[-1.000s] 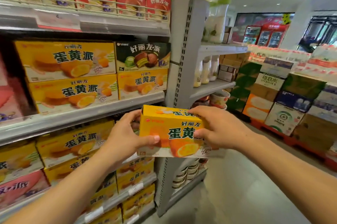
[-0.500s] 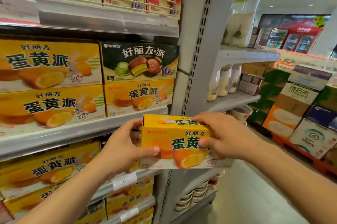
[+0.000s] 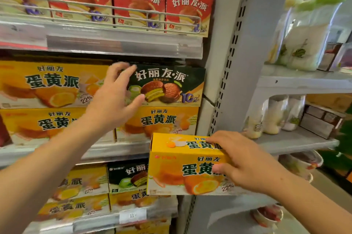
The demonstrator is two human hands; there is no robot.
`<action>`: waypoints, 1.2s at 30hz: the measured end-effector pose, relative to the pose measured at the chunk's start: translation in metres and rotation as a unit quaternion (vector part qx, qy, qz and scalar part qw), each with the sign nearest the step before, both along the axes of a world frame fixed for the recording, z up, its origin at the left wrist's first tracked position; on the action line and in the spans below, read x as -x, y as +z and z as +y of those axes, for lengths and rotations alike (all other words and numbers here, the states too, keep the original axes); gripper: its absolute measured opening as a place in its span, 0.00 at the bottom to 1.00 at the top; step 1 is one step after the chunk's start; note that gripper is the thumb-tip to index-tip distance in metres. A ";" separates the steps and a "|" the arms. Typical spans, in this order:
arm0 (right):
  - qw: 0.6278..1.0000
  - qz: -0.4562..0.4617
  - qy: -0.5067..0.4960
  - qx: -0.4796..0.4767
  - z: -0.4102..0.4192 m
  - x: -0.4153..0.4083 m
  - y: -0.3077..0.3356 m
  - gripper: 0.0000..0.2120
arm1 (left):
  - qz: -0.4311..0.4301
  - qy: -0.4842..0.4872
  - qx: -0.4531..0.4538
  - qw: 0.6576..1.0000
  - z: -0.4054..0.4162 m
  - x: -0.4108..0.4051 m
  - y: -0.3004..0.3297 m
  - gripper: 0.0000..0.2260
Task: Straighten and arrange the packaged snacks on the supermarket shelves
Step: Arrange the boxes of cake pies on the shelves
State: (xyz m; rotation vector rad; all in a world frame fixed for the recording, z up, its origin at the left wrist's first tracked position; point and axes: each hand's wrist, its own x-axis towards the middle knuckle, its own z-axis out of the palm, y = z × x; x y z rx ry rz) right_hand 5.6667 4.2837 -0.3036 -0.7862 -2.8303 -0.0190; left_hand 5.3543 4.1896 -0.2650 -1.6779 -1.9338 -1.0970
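Note:
My right hand [image 3: 245,163] grips a yellow egg-yolk pie box [image 3: 182,165], held in front of the shelves at lower centre. My left hand [image 3: 114,98] is raised with fingers spread at the left end of a dark green pie box [image 3: 171,85] on the middle shelf, its fingertips at the box's top corner and front. That green box rests on a yellow pie box [image 3: 162,123]. Larger yellow boxes [image 3: 49,85] are stacked to the left.
Red pie boxes [image 3: 137,3] stand behind a wire rail on the top shelf. A second green box [image 3: 127,178] and more yellow boxes fill the lower shelf. A grey upright post [image 3: 240,58] ends the bay; the shelves to its right [image 3: 293,140] hold bagged goods and cups.
My left hand has let go of the yellow box and risen to the green box on the middle shelf. My right hand now holds the yellow box alone. The camera has moved closer to the shelves.

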 end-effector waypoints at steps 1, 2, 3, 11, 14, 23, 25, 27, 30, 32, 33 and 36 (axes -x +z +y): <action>1.000 0.003 0.013 -0.001 0.003 -0.001 -0.001 0.30 | 0.032 0.057 0.019 0.998 0.007 0.001 0.006 0.37; 1.000 0.007 0.023 0.000 0.006 -0.002 -0.001 0.30 | 0.045 0.109 0.048 0.992 0.013 0.001 0.010 0.41; 0.999 0.011 0.032 0.002 0.008 -0.003 -0.001 0.30 | 0.043 0.149 0.077 0.985 0.018 0.001 0.014 0.44; 0.997 0.031 0.071 0.005 0.016 -0.014 0.007 0.28 | 0.106 0.252 0.074 0.959 0.017 -0.011 0.027 0.37; 0.996 0.035 0.078 0.003 0.018 -0.016 0.008 0.28 | 0.166 0.267 0.062 0.947 0.009 -0.017 0.026 0.34; 0.996 0.041 0.083 0.012 0.019 -0.022 0.007 0.29 | 0.261 0.294 0.028 0.919 0.002 -0.021 0.032 0.35; 0.996 0.044 0.082 0.011 0.020 -0.025 0.008 0.28 | 0.273 0.294 0.039 0.915 0.001 -0.021 0.030 0.39; 0.996 0.045 0.082 0.011 0.021 -0.028 0.009 0.28 | 0.281 0.279 0.043 0.917 -0.002 -0.021 0.029 0.39; 0.995 0.041 0.087 0.009 0.021 -0.030 0.009 0.29 | 0.287 0.250 0.046 0.924 -0.006 -0.025 0.029 0.35; 0.995 0.040 0.092 0.009 0.021 -0.031 0.009 0.29 | 0.291 0.236 0.054 0.926 -0.010 -0.027 0.028 0.34; 0.995 0.040 0.094 0.010 0.021 -0.031 0.010 0.29 | 0.291 0.231 0.057 0.927 -0.012 -0.028 0.026 0.34; 0.994 0.040 0.099 0.014 0.018 -0.034 0.017 0.28 | 0.289 0.209 0.064 0.932 -0.021 -0.034 0.024 0.33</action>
